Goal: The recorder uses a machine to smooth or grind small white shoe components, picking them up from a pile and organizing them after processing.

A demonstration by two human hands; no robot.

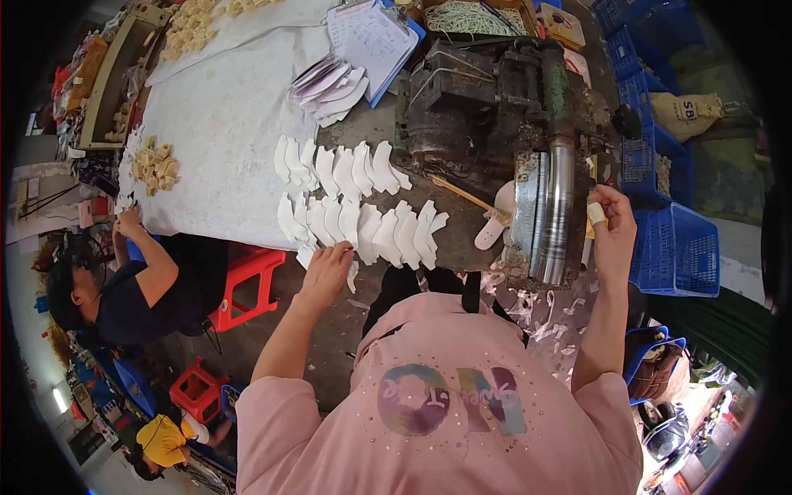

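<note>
Two rows of overlapping white curved cut pieces [388, 235] lie on the dark worktop in front of me. My left hand [328, 271] is at the near left end of the closer row, its fingers bent down and closed on a white piece whose end [353, 276] sticks out beside them. To the right stands a greasy machine with a shiny metal roller [559, 214]. Just past the roller's right side is my right hand [612, 233], fingers curled together, with a pale yellow cover [596, 214] on one digit. Whatever those fingers hold is hidden or too small to tell.
A pale pink piece [488, 233] and a wooden stick [462, 193] lie left of the roller. Behind are a clipboard [375, 41] and stacked purple-edged pieces [328, 87]. Blue crates [676, 252] stand at right. A co-worker [140, 289] sits left by a red stool [247, 285].
</note>
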